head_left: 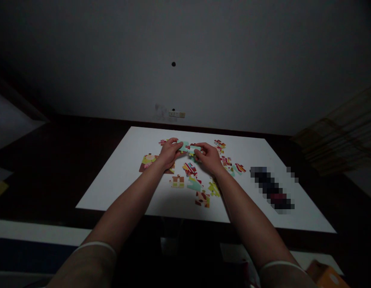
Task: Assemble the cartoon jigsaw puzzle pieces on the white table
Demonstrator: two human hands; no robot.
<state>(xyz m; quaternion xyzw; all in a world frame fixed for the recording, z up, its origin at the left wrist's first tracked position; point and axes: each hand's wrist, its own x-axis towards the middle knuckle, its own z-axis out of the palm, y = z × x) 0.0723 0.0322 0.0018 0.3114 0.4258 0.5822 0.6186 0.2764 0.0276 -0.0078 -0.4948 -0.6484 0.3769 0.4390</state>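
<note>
Both hands meet above the middle of the white table. My left hand point(171, 151) pinches a light-green jigsaw piece point(183, 146) between thumb and fingers. Close beside it, my right hand point(210, 157) grips another pale-green puzzle piece point(194, 150). The two pieces are edge to edge; whether they interlock, I cannot tell. Under my left wrist lies a joined section of puzzle point(148, 162) in green, pink and brown, partly hidden by the forearm. Loose pieces lie below the hands, among them a red-striped piece point(190, 169), a brown-and-cream piece point(177, 181) and a yellow-green piece point(214, 188).
More loose pieces point(240, 168) are scattered right of my right hand. A dark, pixelated object point(271, 189) lies on the table's point(113, 176) right side. Behind stands a grey wall with a socket strip point(176, 114). An orange box point(327, 276) sits at the lower right.
</note>
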